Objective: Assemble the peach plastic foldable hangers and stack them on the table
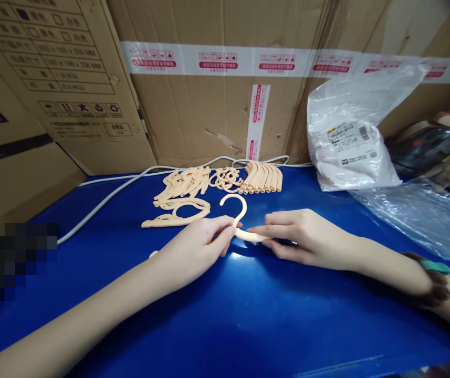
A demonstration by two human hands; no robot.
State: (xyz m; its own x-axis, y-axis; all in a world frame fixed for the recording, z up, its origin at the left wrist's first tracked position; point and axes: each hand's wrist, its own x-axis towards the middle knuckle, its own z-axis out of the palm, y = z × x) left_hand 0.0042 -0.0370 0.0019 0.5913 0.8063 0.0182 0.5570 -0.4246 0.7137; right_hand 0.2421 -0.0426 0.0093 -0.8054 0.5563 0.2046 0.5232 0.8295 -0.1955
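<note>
Between my two hands is a cream plastic hanger piece, a curved hook with one short arm pointing right. My left hand pinches it at the base of the hook. The fingers of my right hand close on the tip of the arm. Just beyond my left hand lie folded hanger parts. Further back are a heap of cream hanger arms, a few loose hooks and a neat row of curved arm pieces. Part of a small cream piece peeks out behind my left forearm.
Cardboard boxes stand along the back of the blue table. A white cable runs along the back left. At the right are a white plastic bag with labels and a clear plastic sheet.
</note>
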